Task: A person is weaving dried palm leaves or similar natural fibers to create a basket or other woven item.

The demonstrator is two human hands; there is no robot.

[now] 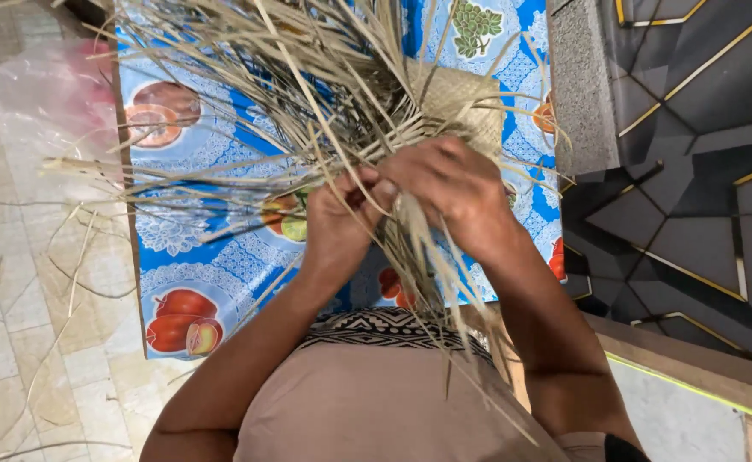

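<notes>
A piece of woven dry-leaf matting (457,98) with many loose tan strips (247,77) fanning out lies over a blue fruit-print cloth (196,257). My left hand (337,222) pinches several strips near the weave's edge. My right hand (457,192) is closed over the same bundle just beside it, with long strips (431,274) trailing down toward my lap. The fingertips of both hands meet at the strips.
Loose leaf strips (59,282) are scattered on the pale tiled floor at the left. A clear plastic bag (29,94) lies at the upper left. Dark panels with gold lines (692,171) stand at the right, above a wooden ledge (684,359).
</notes>
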